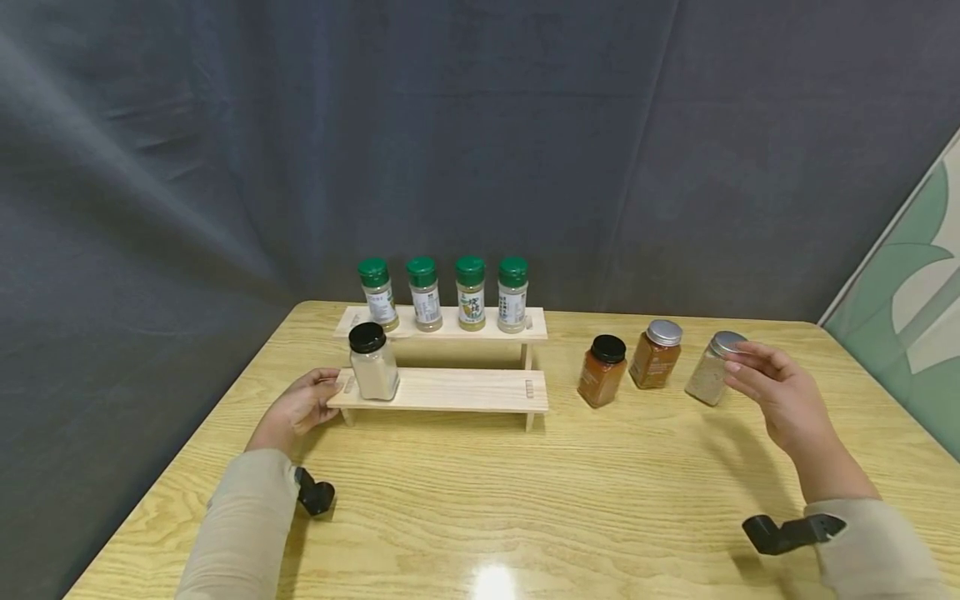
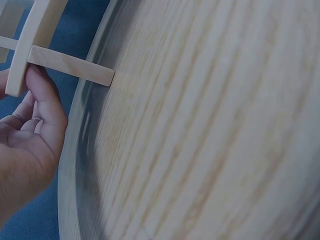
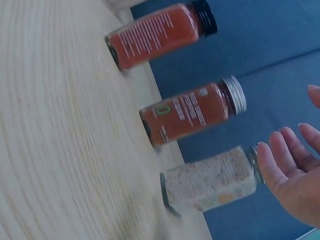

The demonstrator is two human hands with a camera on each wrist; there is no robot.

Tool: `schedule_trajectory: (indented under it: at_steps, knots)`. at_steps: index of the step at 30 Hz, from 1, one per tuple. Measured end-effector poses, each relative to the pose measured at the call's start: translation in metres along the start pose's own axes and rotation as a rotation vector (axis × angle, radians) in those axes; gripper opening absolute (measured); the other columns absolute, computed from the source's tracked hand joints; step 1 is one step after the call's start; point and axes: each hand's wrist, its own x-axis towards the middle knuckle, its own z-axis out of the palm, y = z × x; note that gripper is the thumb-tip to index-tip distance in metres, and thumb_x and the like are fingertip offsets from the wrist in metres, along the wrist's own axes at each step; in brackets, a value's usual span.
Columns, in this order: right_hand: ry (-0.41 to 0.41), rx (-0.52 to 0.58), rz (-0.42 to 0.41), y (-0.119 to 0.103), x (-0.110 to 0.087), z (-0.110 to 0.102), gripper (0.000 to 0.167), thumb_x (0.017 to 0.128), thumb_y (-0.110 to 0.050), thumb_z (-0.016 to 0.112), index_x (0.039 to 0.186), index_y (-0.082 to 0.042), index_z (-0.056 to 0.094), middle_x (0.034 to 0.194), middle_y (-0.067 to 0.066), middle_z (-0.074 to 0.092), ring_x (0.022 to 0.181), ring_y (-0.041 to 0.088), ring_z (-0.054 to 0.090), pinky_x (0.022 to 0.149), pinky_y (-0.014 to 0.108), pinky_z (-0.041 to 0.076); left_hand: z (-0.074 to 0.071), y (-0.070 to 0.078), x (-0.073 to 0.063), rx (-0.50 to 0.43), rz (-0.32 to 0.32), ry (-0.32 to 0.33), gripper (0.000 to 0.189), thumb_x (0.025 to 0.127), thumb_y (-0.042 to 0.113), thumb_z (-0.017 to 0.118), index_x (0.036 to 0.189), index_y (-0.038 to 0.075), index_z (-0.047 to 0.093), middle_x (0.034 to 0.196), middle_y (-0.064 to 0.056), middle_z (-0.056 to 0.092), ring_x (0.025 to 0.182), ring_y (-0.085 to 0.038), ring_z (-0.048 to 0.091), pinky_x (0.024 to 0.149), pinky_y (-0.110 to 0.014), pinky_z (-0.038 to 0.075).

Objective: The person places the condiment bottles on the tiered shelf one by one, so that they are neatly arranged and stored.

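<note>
My left hand (image 1: 303,407) grips the left end of the lower board of a two-step wooden rack (image 1: 465,387); in the left wrist view the thumb lies by the board (image 2: 37,37) and its leg. On that lower step, close to this hand, stands a black-lidded jar of pale powder (image 1: 375,371). My right hand (image 1: 783,396) is at a silver-lidded spice jar (image 1: 707,377) on the table. In the right wrist view its fingertips (image 3: 270,160) overlap the lid of that speckled jar (image 3: 210,180), with thumb and fingers spread apart.
Several green-capped shakers (image 1: 471,292) stand in a row on the upper step. Between rack and right hand are a black-lidded jar of red-orange spice (image 1: 602,372) and a silver-lidded red one (image 1: 656,356). A dark curtain (image 1: 480,150) hangs behind the wooden table (image 1: 450,508).
</note>
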Motion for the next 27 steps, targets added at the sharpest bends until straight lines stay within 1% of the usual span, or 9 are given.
schedule_trajectory:
  at_steps: [3, 7, 10, 12, 14, 16, 20, 25, 27]
  knots:
    - [0.062, 0.012, -0.011, 0.001, 0.003, -0.009, 0.026, 0.079, 0.011, 0.053, 0.100, -0.003, 0.057, 0.088, 0.005, 0.057, 0.079, 0.010, 0.058, 0.068, 0.020, 0.045, 0.000, 0.000, 0.000, 0.001, 0.000, -0.001, 0.030, 0.088, 0.000, 0.039, 0.116, -0.003, 0.027, 0.090, -0.001, 0.043, 0.065, -0.006, 0.052, 0.057, -0.021, 0.040]
    - [0.194, -0.073, -0.020, 0.009, 0.009, -0.029, 0.026, 0.077, 0.008, 0.058, 0.100, -0.003, 0.058, 0.088, 0.004, 0.056, 0.078, 0.009, 0.057, 0.066, 0.017, 0.045, 0.000, 0.000, 0.001, -0.006, 0.000, 0.002, 0.030, 0.088, 0.000, 0.040, 0.116, -0.003, 0.027, 0.089, -0.002, 0.043, 0.065, -0.006, 0.052, 0.057, -0.021, 0.041]
    - [0.277, -0.223, 0.003, 0.011, 0.013, -0.038, 0.026, 0.077, 0.001, 0.061, 0.100, -0.010, 0.057, 0.091, 0.000, 0.052, 0.080, 0.005, 0.052, 0.067, 0.012, 0.043, 0.000, 0.000, 0.001, -0.012, 0.001, 0.006, 0.029, 0.088, 0.000, 0.040, 0.115, -0.003, 0.028, 0.088, -0.002, 0.044, 0.065, -0.006, 0.052, 0.057, -0.021, 0.041]
    - [0.306, -0.294, 0.027, 0.008, 0.015, -0.035, 0.026, 0.078, -0.002, 0.061, 0.100, -0.015, 0.056, 0.093, -0.003, 0.050, 0.082, 0.002, 0.048, 0.067, 0.009, 0.040, 0.000, 0.000, 0.001, -0.013, 0.002, 0.005, 0.029, 0.088, 0.000, 0.040, 0.115, -0.003, 0.028, 0.088, -0.001, 0.044, 0.065, -0.006, 0.052, 0.057, -0.021, 0.041]
    - [0.299, -0.372, 0.069, 0.003, 0.015, -0.027, 0.029, 0.078, -0.007, 0.062, 0.099, -0.023, 0.051, 0.095, -0.006, 0.045, 0.084, 0.000, 0.043, 0.070, 0.007, 0.036, 0.000, 0.000, 0.000, -0.011, 0.004, 0.008, 0.030, 0.088, 0.000, 0.040, 0.115, -0.003, 0.027, 0.088, -0.001, 0.044, 0.065, -0.006, 0.052, 0.057, -0.021, 0.041]
    - [0.296, -0.408, 0.113, 0.001, 0.017, -0.023, 0.036, 0.079, -0.009, 0.062, 0.108, -0.023, 0.047, 0.098, -0.009, 0.041, 0.090, 0.000, 0.039, 0.079, 0.008, 0.032, 0.000, 0.000, 0.000, -0.011, 0.006, 0.008, 0.030, 0.089, 0.000, 0.040, 0.115, -0.004, 0.027, 0.088, -0.002, 0.044, 0.065, -0.006, 0.052, 0.056, -0.021, 0.041]
    - [0.263, -0.391, 0.163, 0.007, 0.024, -0.025, 0.047, 0.079, -0.008, 0.062, 0.118, -0.021, 0.039, 0.101, -0.010, 0.036, 0.091, 0.000, 0.037, 0.086, 0.012, 0.029, 0.001, 0.001, -0.001, -0.011, 0.004, 0.010, 0.030, 0.089, 0.000, 0.040, 0.115, -0.004, 0.027, 0.088, -0.001, 0.044, 0.065, -0.006, 0.052, 0.056, -0.020, 0.041]
    - [0.225, -0.288, 0.122, 0.016, 0.029, -0.030, 0.038, 0.078, 0.001, 0.060, 0.102, -0.020, 0.039, 0.096, -0.006, 0.039, 0.082, -0.001, 0.043, 0.068, 0.006, 0.037, 0.001, 0.000, -0.001, -0.004, 0.002, 0.001, 0.029, 0.088, 0.000, 0.039, 0.115, -0.003, 0.027, 0.088, -0.001, 0.044, 0.064, -0.006, 0.052, 0.056, -0.020, 0.041]
    - [0.226, -0.279, 0.123, 0.021, 0.032, -0.034, 0.037, 0.077, 0.001, 0.060, 0.100, -0.020, 0.040, 0.095, -0.006, 0.041, 0.081, 0.000, 0.043, 0.067, 0.007, 0.038, 0.001, 0.001, -0.001, 0.000, 0.001, 0.001, 0.029, 0.088, 0.000, 0.039, 0.115, -0.003, 0.027, 0.088, -0.001, 0.044, 0.064, -0.006, 0.052, 0.056, -0.021, 0.041]
